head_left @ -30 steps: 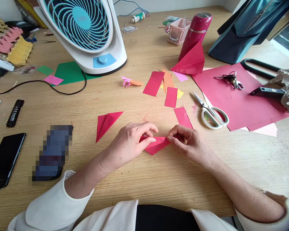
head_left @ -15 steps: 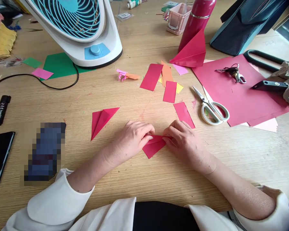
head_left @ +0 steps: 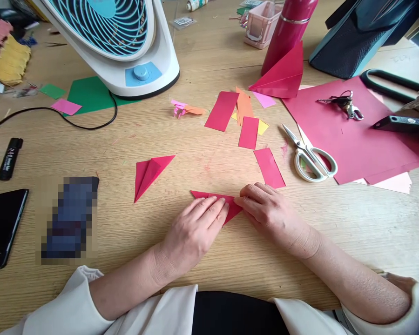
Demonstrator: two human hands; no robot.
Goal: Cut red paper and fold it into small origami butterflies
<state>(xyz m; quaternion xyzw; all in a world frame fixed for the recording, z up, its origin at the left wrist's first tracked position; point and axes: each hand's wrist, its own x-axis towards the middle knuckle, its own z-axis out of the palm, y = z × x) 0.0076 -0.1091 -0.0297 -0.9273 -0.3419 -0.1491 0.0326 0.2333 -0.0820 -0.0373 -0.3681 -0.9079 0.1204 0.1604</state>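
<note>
A folded red paper [head_left: 214,195] lies on the table in front of me, its straight edge on the far side. My left hand [head_left: 197,228] rests flat across it with fingers stretched, covering its near left part. At the paper's right end, my right hand [head_left: 267,211] has fingers curled and pinched on the edge; the thumb is mostly hidden. Left of both hands is a second folded red paper [head_left: 152,173], a pointed shape with layered flaps. Just beyond my right hand lies a loose red paper strip [head_left: 269,167].
White-handled scissors [head_left: 312,160] lie right, beside large red sheets [head_left: 335,135] holding keys [head_left: 345,106]. More strips [head_left: 221,111] are farther back. A fan [head_left: 143,72] and a red bottle [head_left: 288,35] stand behind. Phones [head_left: 5,228] and a black marker [head_left: 10,158] are left.
My left hand has gone from pinching the paper's upper edge to lying flat on it. The paper now sits flatter, its left point showing. My right hand stays at the right end.
</note>
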